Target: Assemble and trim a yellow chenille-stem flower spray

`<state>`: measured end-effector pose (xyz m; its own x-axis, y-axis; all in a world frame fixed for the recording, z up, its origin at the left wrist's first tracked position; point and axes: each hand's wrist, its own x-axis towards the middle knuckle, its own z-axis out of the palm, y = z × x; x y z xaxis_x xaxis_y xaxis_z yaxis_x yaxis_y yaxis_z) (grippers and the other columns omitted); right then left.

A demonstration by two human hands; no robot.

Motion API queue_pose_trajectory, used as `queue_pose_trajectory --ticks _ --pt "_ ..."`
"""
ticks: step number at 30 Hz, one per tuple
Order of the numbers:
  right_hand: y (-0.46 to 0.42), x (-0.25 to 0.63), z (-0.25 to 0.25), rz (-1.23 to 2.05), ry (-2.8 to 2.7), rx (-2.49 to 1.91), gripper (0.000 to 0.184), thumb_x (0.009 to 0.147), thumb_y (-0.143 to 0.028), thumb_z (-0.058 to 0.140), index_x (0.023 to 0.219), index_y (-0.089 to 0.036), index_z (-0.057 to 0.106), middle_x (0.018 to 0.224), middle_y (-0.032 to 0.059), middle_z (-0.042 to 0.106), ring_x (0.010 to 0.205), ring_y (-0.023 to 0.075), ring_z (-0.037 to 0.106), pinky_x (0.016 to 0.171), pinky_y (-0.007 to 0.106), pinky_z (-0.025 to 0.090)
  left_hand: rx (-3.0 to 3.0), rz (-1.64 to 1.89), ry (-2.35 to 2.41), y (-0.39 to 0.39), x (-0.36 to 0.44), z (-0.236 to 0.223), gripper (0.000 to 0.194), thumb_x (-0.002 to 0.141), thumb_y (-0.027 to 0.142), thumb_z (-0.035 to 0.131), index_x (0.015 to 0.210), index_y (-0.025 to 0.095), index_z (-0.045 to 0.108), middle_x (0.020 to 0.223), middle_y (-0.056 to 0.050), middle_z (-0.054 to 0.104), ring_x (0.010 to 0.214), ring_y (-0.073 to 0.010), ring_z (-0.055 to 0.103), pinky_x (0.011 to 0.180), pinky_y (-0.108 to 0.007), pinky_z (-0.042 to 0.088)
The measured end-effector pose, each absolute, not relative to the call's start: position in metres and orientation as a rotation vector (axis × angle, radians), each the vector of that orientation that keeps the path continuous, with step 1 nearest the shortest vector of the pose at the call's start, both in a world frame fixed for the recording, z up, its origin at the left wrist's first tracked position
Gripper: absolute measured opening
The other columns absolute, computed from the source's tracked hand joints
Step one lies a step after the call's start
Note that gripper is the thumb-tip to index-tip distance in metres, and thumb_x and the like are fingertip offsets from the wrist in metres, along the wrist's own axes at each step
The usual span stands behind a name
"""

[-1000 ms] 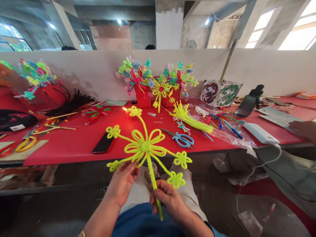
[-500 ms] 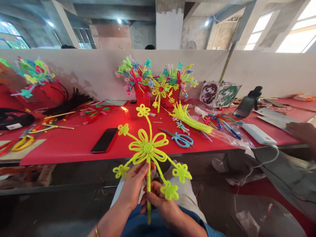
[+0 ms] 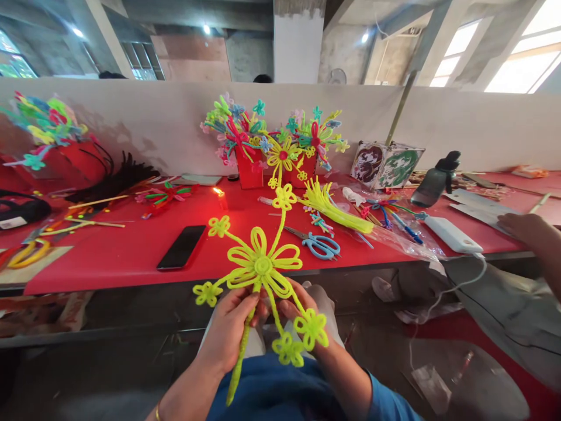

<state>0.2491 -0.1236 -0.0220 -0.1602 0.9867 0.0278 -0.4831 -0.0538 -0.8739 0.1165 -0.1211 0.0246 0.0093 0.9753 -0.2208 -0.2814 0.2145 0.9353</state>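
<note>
A bright yellow pipe-cleaner flower is held up over my lap, its looped petals round a coiled centre. Small flowers on thin branches spread from it, one small flower at lower right. My left hand pinches the thick wrapped stem just below the bloom; the stem slants down to the left. Behind the right-hand branches, my right hand has thumb and fingers closed about a branch, partly hidden by the flower.
On the red table lie a phone, blue-handled scissors, a yellow pipe-cleaner bundle and a white power bank. A lit red candle burns behind. Another person's hand rests at right.
My right hand has left the lower stem and moved up to the right-side branches. The flower has tilted, its stem end swinging left. The view has shifted slightly.
</note>
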Motion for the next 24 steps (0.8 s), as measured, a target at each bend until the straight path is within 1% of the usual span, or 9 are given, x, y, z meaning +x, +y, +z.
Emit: queue_pose_trajectory --ticks 2,4,8,11,13,15,17,20,24 --pt "-0.121 0.252 -0.013 1.4 -1.021 -0.765 0.041 0.069 -0.045 0.063 0.103 -0.023 0.055 0.091 0.0037 0.063 0.077 0.0187 0.06 0.068 0.03 0.047 0.85 1.155 1.104 -0.123 0.117 0.024 0.009 0.066 0.024 0.064 0.066 0.015 0.062 0.051 0.003 0.054 0.046 -0.0076 0.044 0.043 -0.02 0.029" --pt "-0.121 0.252 -0.007 1.309 -1.055 -0.817 0.036 0.072 -0.047 0.059 0.099 -0.023 0.059 0.089 0.0048 0.064 0.076 0.0195 0.06 0.066 0.03 0.048 0.882 1.128 1.105 -0.125 0.118 0.022 0.011 0.069 0.025 0.063 0.064 0.015 0.06 0.049 0.004 0.051 0.045 -0.0073 0.042 0.044 -0.02 0.029" --pt "-0.122 0.246 -0.01 1.258 -0.984 -0.817 0.033 0.079 -0.049 0.05 0.097 -0.023 0.06 0.086 0.0056 0.065 0.075 0.0195 0.061 0.064 0.03 0.049 0.939 1.107 1.103 -0.125 0.118 0.02 0.014 0.071 0.027 0.062 0.063 0.016 0.059 0.051 0.005 0.05 0.045 -0.0066 0.04 0.045 -0.021 0.028" --pt "-0.122 0.245 -0.017 1.174 -0.952 -0.82 0.026 0.081 -0.04 0.052 0.099 -0.023 0.058 0.084 0.0037 0.065 0.072 0.017 0.061 0.064 0.028 0.049 0.927 1.123 1.098 -0.125 0.119 0.024 0.015 0.072 0.028 0.062 0.063 0.016 0.06 0.058 0.004 0.055 0.045 -0.0058 0.041 0.045 -0.021 0.028" --pt "-0.123 0.248 -0.019 1.018 -1.05 -0.851 0.019 0.08 -0.031 0.055 0.097 -0.022 0.059 0.084 0.0031 0.065 0.073 0.0158 0.062 0.067 0.028 0.05 0.924 1.132 1.097 -0.126 0.12 0.027 0.018 0.072 0.03 0.061 0.062 0.016 0.06 0.058 0.004 0.055 0.044 -0.0054 0.041 0.044 -0.021 0.028" --pt "-0.124 0.251 -0.018 0.808 -1.215 -0.857 0.015 0.079 -0.024 0.056 0.093 -0.022 0.062 0.087 0.004 0.064 0.081 0.0163 0.061 0.073 0.028 0.05 0.919 1.148 1.096 -0.127 0.122 0.029 0.02 0.073 0.031 0.061 0.06 0.016 0.06 0.056 0.004 0.054 0.043 -0.005 0.04 0.043 -0.021 0.027" --pt "-0.125 0.254 -0.018 0.616 -1.384 -0.861 0.015 0.078 -0.02 0.055 0.091 -0.022 0.063 0.093 0.0059 0.062 0.088 0.0175 0.06 0.078 0.03 0.049 0.912 1.155 1.094 -0.128 0.122 0.03 0.019 0.072 0.031 0.062 0.06 0.016 0.06 0.055 0.004 0.053 0.043 -0.0046 0.04 0.043 -0.02 0.027" --pt "-0.124 0.259 -0.021 0.45 -1.563 -0.892 0.019 0.079 -0.019 0.054 0.094 -0.022 0.064 0.103 0.0085 0.059 0.093 0.0191 0.059 0.078 0.03 0.05 0.913 1.149 1.099 -0.129 0.12 0.029 0.018 0.071 0.031 0.063 0.062 0.016 0.061 0.055 0.004 0.054 0.043 -0.0045 0.04 0.043 -0.02 0.027" --pt "-0.12 0.276 -0.032 0.49 -1.672 -0.906 0.025 0.079 -0.021 0.055 0.101 -0.026 0.064 0.114 0.0078 0.056 0.096 0.0211 0.058 0.075 0.03 0.051 0.9 1.128 1.129 -0.129 0.115 0.026 0.018 0.071 0.031 0.063 0.062 0.016 0.061 0.056 0.003 0.055 0.042 -0.0046 0.04 0.042 -0.021 0.025"
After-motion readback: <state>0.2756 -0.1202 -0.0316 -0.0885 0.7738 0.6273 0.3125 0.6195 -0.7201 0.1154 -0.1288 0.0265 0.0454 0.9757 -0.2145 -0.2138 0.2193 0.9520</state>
